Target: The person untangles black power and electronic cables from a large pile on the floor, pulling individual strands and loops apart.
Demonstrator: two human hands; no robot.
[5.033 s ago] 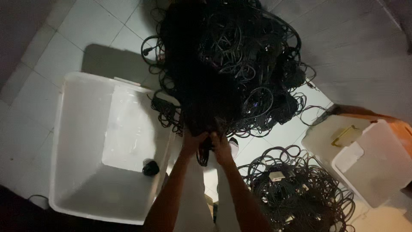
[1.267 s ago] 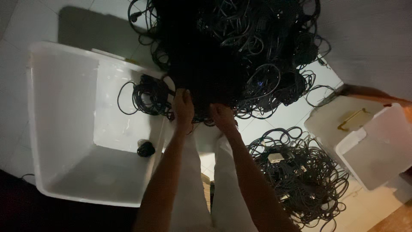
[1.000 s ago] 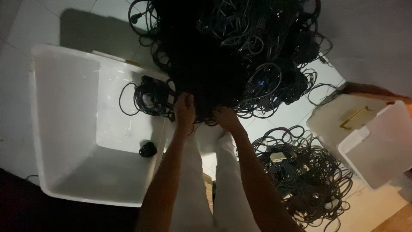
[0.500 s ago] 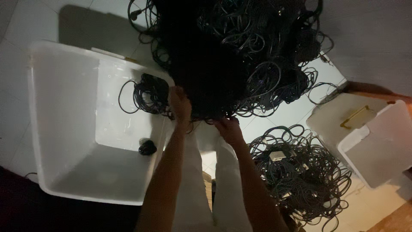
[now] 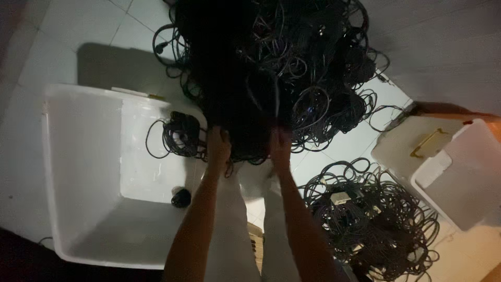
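Smooth white plastic tub (image 5: 78, 172) on the left with a small cable coil (image 5: 180, 137) inside, left hand (image 5: 218, 146) and right hand (image 5: 280, 148) both gripping the near edge of a big tangled black cable pile (image 5: 271, 73) (glossy loops), second looser cable heap (image 5: 373, 219) near right, white boxes (image 5: 459, 172) far right.

You are looking at these counts:

- Hands: two, yours. Your left hand (image 5: 218, 146) and your right hand (image 5: 280, 149) are both reaching into the near edge of the big pile.
- Large tangled cable piles: one (image 5: 271, 68), lying just beyond both hands; its single cables are too knotted to count.
- Smaller cable heaps: one (image 5: 370, 214), sitting on the floor to the right of your right hand.
- Coiled cable bundles: one (image 5: 180, 133), hanging over the bin wall just left of your left hand.
- Large white bins: one (image 5: 83, 172), standing left of your left hand.
- Small dark items inside it: one (image 5: 181, 197).
- White containers far right of your right hand: two, one with a yellow handle (image 5: 407, 146) and one beside it (image 5: 464, 177).
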